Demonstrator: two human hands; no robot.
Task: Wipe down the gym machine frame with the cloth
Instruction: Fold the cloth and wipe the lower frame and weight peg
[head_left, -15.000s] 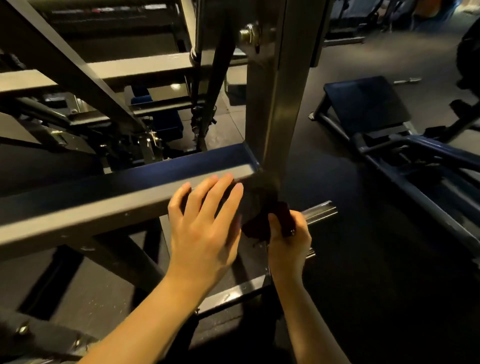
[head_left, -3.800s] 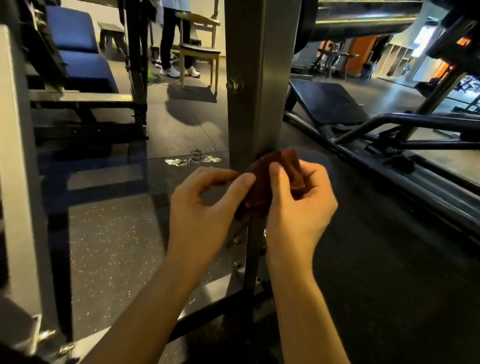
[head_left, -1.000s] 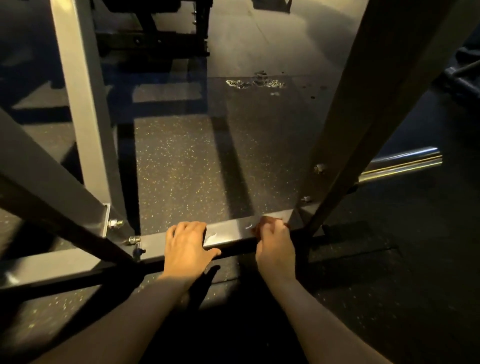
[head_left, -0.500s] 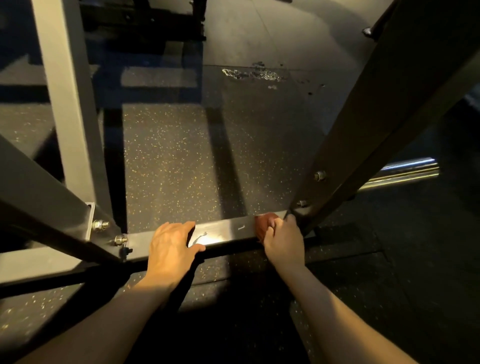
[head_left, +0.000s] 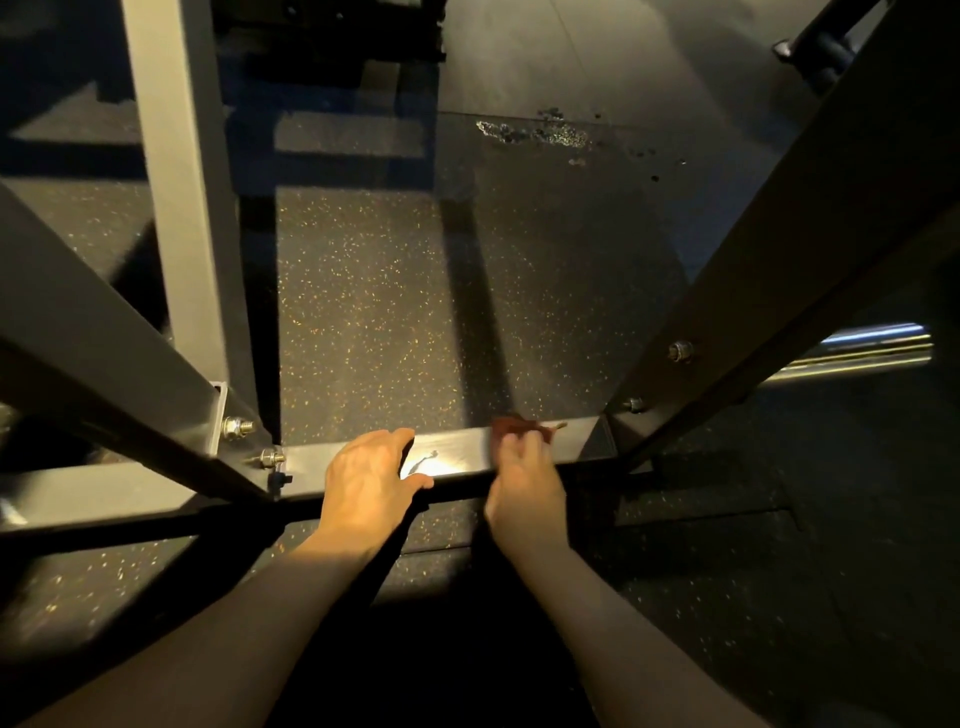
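Note:
A grey steel base bar (head_left: 457, 453) of the gym machine frame runs low across the floor between two slanted uprights. My right hand (head_left: 522, 478) grips a small reddish-brown cloth (head_left: 511, 427) and presses it on the bar's top near the right upright (head_left: 779, 249). Most of the cloth is hidden under my fingers. My left hand (head_left: 371, 475) rests on the same bar a little to the left, fingers curled over its far edge and thumb along the front face.
A slanted dark beam (head_left: 104, 364) with bolts (head_left: 236, 427) joins the bar at the left, beside a pale grey post (head_left: 176, 171). A chrome bar (head_left: 857, 351) sticks out at the right. Speckled rubber flooring (head_left: 395, 312) lies beyond, with a scuffed patch (head_left: 535, 132).
My right hand has slid the cloth a little leftward along the base bar, away from the right upright. My left hand stays resting on the bar.

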